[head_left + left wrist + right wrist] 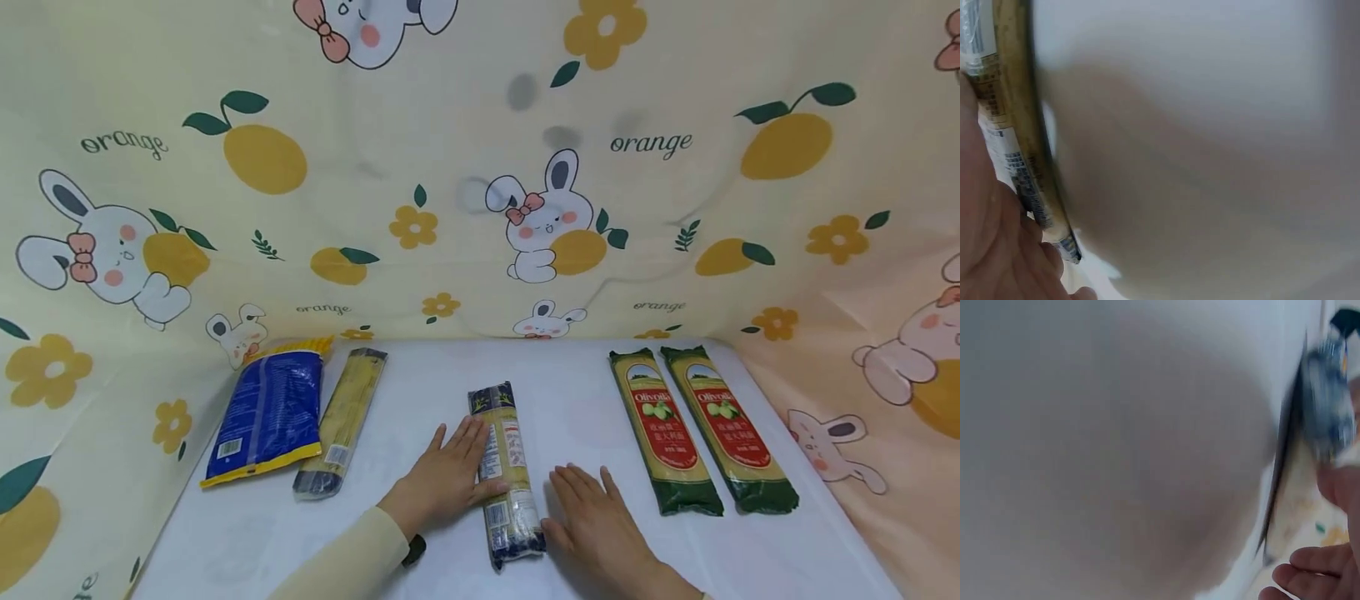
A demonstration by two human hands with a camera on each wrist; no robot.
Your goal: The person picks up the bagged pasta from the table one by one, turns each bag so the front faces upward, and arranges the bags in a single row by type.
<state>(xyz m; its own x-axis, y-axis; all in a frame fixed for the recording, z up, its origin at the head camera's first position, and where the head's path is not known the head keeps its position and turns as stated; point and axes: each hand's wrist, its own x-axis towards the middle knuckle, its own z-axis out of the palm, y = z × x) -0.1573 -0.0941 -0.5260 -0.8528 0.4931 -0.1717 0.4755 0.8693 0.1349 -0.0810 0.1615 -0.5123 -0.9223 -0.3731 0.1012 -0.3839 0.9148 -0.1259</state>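
Note:
A clear packet of spaghetti (514, 492) with dark blue ends and white labels lies lengthwise in the middle of the table, seen in the head view. My left hand (444, 475) rests against its left side, fingers straight and the thumb across the label. In the left wrist view, that hand's fingers (1013, 250) lie along the packet (1022, 125). Just right of the packet's lower half is my right hand (600, 525), its fingers extended and the thumb tip by the packet's edge. The right wrist view shows the packet's blue end (1327, 400), blurred, close to the thumb.
On the left of the white table (420, 392), a blue and yellow bag (273, 408) leans over another spaghetti packet (348, 417). Two green-ended pasta packets with red labels, one inner (663, 429) and one outer (727, 429), lie side by side at right. A patterned cloth (450, 167) hangs behind.

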